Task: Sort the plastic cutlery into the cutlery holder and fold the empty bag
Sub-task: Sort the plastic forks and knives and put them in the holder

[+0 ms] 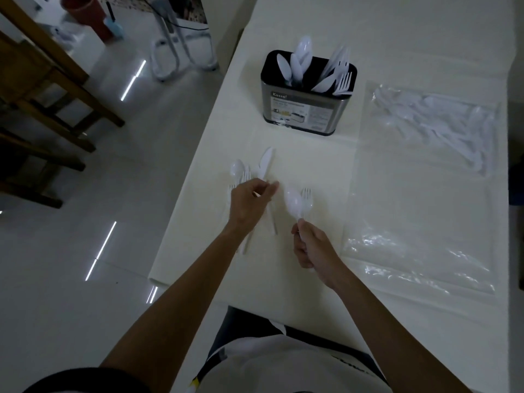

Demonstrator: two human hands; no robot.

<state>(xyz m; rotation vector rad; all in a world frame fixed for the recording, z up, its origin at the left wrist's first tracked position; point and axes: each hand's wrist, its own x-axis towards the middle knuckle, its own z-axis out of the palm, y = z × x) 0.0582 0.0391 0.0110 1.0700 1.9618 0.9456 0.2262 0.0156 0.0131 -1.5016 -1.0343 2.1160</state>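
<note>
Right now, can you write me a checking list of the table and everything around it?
Surface: pale table, dim light.
Job's things: cutlery holder upright, spoons in its left side, knives and forks in its right; loose cutlery pile on the table; clear plastic bag lying flat, cutlery inside.
Clutter: nothing seen.
Hands: left hand over the pile, grip unclear; right hand holds a spoon and a fork.
Cables: black cable on the floor by a white metal stand.
Surroundings: wooden chair, red bucket, shiny floor.
</note>
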